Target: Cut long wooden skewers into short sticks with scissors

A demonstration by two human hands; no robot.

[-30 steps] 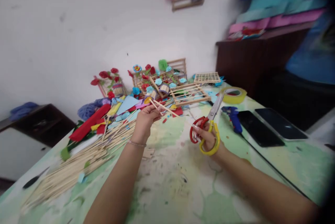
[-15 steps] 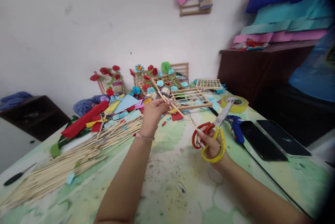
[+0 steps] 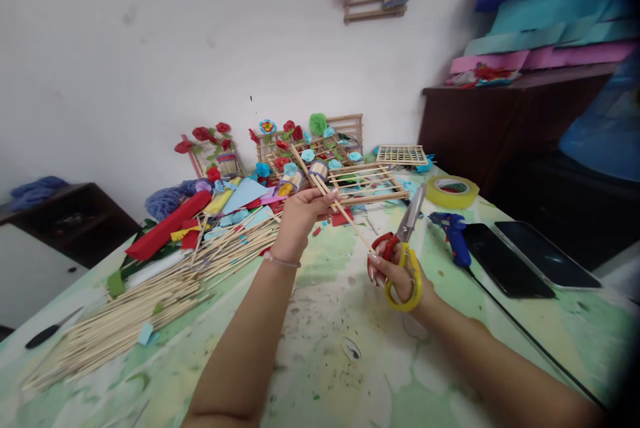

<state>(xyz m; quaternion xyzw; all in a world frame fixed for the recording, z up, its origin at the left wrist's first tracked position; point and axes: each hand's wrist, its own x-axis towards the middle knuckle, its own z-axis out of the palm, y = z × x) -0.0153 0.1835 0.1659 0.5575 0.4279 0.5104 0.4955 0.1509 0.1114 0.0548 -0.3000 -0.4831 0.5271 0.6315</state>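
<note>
Thin wooden sticks (image 3: 311, 176) are pinched between the thumb and fingers of my left hand (image 3: 303, 218). One stick runs down to the right, its lower end at the fingertips of my right hand (image 3: 397, 271). That hand is closed around the scissors (image 3: 411, 215), which have one red and one yellow handle; its fingers pass through the loops. The blades point up and away, pressed together, apart from the stick. Beyond my left hand lies a ladder-like stick frame (image 3: 370, 183).
A heap of loose sticks (image 3: 125, 321) covers the table's left, beside a red paper roll (image 3: 167, 225). Paper flowers (image 3: 203, 135) stand at the wall. On the right lie a tape roll (image 3: 453, 191), a corded blue glue gun (image 3: 455, 235) and two phones (image 3: 505, 261).
The scissors have turned a little more upright in my right hand. My left hand still pinches the sticks, and the whole view has shifted slightly.
</note>
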